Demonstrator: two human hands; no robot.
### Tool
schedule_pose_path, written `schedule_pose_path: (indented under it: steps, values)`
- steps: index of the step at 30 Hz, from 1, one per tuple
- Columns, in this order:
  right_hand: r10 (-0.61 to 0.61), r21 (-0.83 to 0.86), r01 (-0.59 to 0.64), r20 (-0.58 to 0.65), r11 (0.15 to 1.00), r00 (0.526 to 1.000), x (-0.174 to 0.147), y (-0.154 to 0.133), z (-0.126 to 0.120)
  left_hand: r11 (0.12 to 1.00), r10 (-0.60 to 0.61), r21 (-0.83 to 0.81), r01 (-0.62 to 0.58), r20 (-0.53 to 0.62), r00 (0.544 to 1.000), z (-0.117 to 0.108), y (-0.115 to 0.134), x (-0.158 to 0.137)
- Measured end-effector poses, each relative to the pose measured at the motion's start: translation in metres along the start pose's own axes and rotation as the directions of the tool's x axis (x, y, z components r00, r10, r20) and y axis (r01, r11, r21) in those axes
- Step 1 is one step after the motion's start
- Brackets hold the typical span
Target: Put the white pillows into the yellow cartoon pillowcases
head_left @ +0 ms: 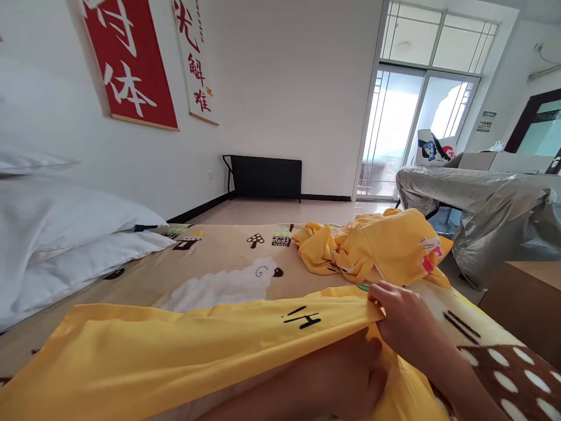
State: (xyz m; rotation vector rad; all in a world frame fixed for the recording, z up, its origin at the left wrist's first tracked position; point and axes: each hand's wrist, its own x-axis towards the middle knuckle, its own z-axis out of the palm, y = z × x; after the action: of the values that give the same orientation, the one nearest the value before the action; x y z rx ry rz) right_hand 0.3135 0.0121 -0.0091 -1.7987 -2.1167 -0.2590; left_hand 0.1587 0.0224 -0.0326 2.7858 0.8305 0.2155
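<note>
A yellow printed cloth with black marks on it stretches across the near part of the bed, from the lower left to my hands. Its upper edge is pinched between the thumb and fingers of my right hand. Just below, my left hand is closed at the cloth, its forearm reaching in from the bottom under the raised edge. The left fingertips are partly hidden, and yellow fabric hangs beside them. Beyond my hands lies a second, crumpled yellow cloth with a white and pink print.
White pillows are stacked at the left on the patterned bed blanket. A brown box-like piece stands off the bed's right side. Behind it is furniture under a silver cover. A black folded panel leans at the far wall.
</note>
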Motion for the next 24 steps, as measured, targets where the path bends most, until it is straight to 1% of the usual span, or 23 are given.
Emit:
schedule_pose_path:
  steps: [2,4,5,7,9,12,14,16,18,20,24]
  values:
    - [-0.008,-0.097,0.012,0.038,0.995,0.999,-0.001,-0.001,-0.003,1.000,-0.010,-0.013,0.010,0.025,1.000,0.001,-0.002,0.002]
    - [-0.014,-0.119,0.019,0.046,0.993,0.999,-0.004,0.000,-0.004,0.999,-0.009,-0.037,0.011,0.055,0.998,0.003,-0.002,0.005]
    - [0.003,-0.107,0.001,0.033,0.994,0.999,-0.006,0.000,-0.002,0.999,-0.009,-0.045,0.011,0.064,0.998,0.003,-0.003,0.007]
    - [0.069,-0.058,-0.070,-0.013,0.996,0.998,-0.010,0.002,0.004,0.999,-0.020,-0.048,0.024,0.077,0.997,0.003,-0.003,0.010]
    - [0.124,0.026,-0.123,-0.077,0.992,0.989,-0.012,0.006,0.012,0.997,-0.061,-0.046,0.066,0.101,0.993,0.001,-0.002,0.011]
    - [0.152,0.176,-0.125,-0.150,0.976,0.977,-0.012,0.011,0.020,0.990,-0.132,-0.021,0.136,0.140,0.981,-0.003,0.001,0.010]
    - [0.171,0.245,-0.132,-0.143,0.960,0.975,-0.012,0.012,0.021,0.988,-0.156,0.020,0.155,0.145,0.977,-0.006,0.004,0.009]
    - [0.191,0.313,-0.155,-0.091,0.937,0.977,-0.011,0.012,0.020,0.985,-0.169,0.063,0.162,0.134,0.976,-0.007,0.006,0.008]
    - [0.191,0.430,-0.164,-0.021,0.888,0.981,-0.010,0.010,0.019,0.981,-0.188,0.079,0.179,0.113,0.976,-0.007,0.006,0.007]
    - [0.174,0.573,-0.158,0.027,0.804,0.984,-0.008,0.008,0.019,0.982,-0.186,0.052,0.183,0.059,0.981,-0.005,0.005,0.006]
    - [0.160,0.783,-0.119,0.026,0.610,0.987,-0.002,0.007,0.026,0.992,-0.126,-0.016,0.125,-0.095,0.988,-0.001,0.000,0.005]
